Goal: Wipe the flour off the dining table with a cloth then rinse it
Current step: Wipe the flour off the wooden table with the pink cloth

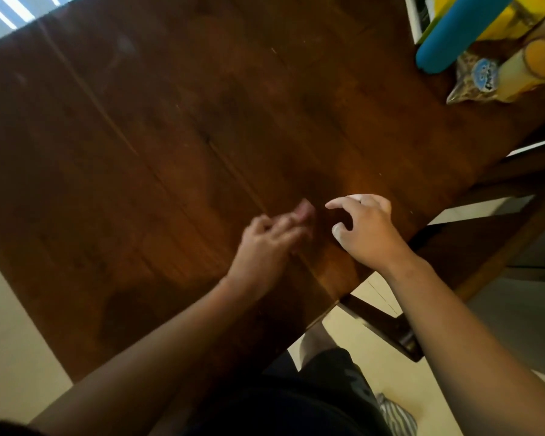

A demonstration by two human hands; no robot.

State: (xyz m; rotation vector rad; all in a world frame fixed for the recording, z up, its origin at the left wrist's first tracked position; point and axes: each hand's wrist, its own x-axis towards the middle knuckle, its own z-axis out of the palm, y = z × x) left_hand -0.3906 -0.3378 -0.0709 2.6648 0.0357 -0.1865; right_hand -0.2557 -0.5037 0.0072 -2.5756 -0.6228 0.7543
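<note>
Dark wooden tabletop (177,146) seen from above, with a person standing at its near corner. The left hand (265,243) hovers over the wood, blurred, its fingers (302,210) curled loosely inward; whether they pinch anything cannot be told. The right hand (364,231) rests just beside it near the table edge, fingers spread and arched, holding nothing. White flour (339,232) coats the right thumb tip and the tips of the right fingers. The wood around both hands appears bare of flour, though the blur may hide a thin dusting. No cloth shows in the view. At the far right corner of the tabletop stand a blue cylinder (456,33), a yellow package (513,23), a clear bag of grains (472,83) and a pale bottle with an orange cap (529,66), well apart from the hands. A dark chair frame (387,325) stands beside the table edge over the pale floor (337,325).
</note>
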